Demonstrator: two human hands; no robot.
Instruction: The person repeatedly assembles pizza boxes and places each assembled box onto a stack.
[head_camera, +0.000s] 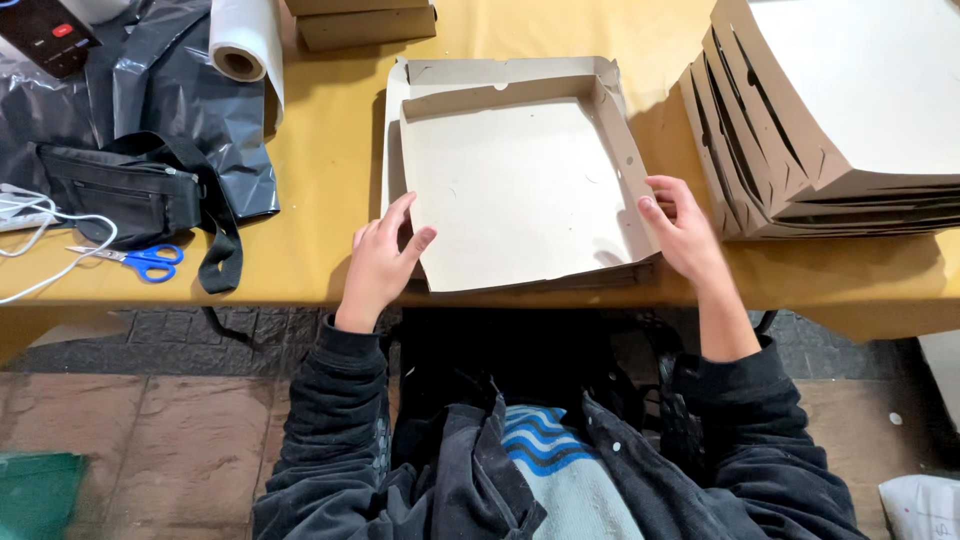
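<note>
A half-folded flat cardboard box (520, 180), pale inside with raised side walls, lies on the yellow table (320, 150) in front of me. My left hand (383, 262) grips its near left corner, thumb on the inner face. My right hand (680, 228) holds the right wall near the front corner, fingers curled over the edge. More flat cardboard lies under the box.
A tall stack of folded boxes (840, 110) stands at the right. At the left lie blue-handled scissors (140, 260), a black pouch (125, 190), black plastic sheeting (180, 80), a white roll (245, 40) and white cable (40, 235). Brown boxes (360, 22) sit at the back.
</note>
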